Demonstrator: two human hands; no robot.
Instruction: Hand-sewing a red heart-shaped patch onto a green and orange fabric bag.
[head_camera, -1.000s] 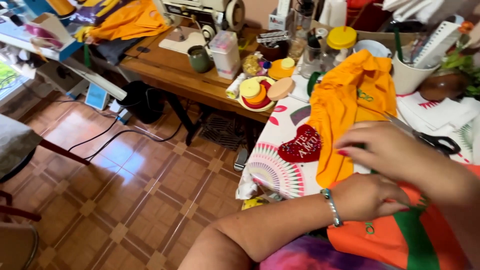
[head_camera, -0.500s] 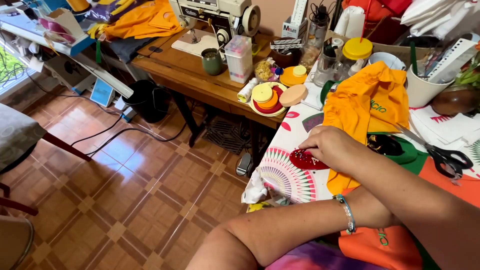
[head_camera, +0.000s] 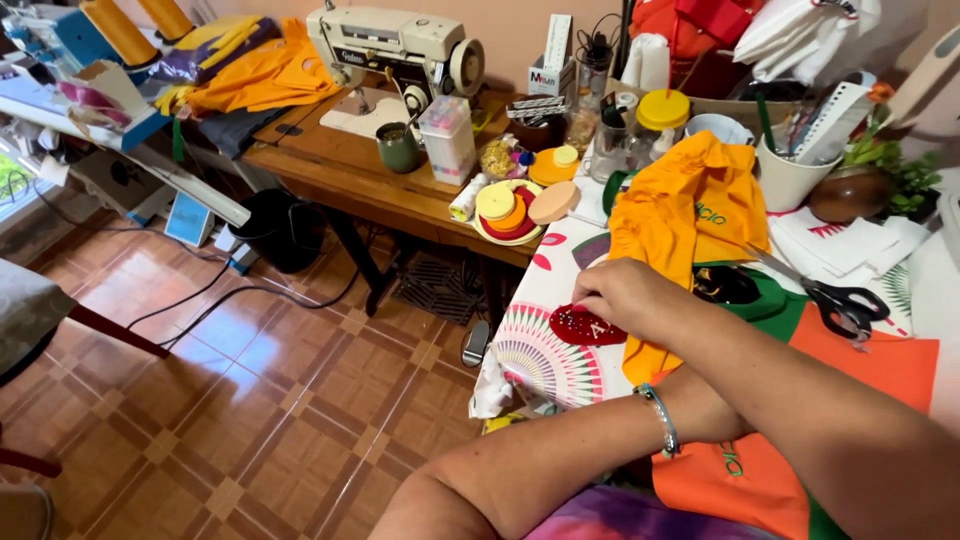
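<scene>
Brown tiled floor is taking up the whole left half of the view, giving wide open room beside the work area, with dark cables trailing across it. Behind it a wooden sewing table is carrying a cream sewing machine, a green mug and a plate of round thread spools sitting right at its near edge. The counter, covered in a fan-patterned cloth, is butting up against that table and is crowded: an orange garment is lying bunched across it, probably pushed aside within easy reach, and black-handled scissors are resting on green and orange fabric to the right, apart from both arms. The two forearms are crossing in the foreground, so only one hand is showing plainly; by the way the arms are lying it is looking like the right hand, though that is a judgement. Its fingers are curling down onto the edge of a small red heart-shaped pincushion, pinching or pressing it. The pincushion is lying flat near the counter's left edge, just beside the orange garment. The left hand is hidden under the other arm, a beaded bracelet on its wrist, so its fingers cannot be told
</scene>
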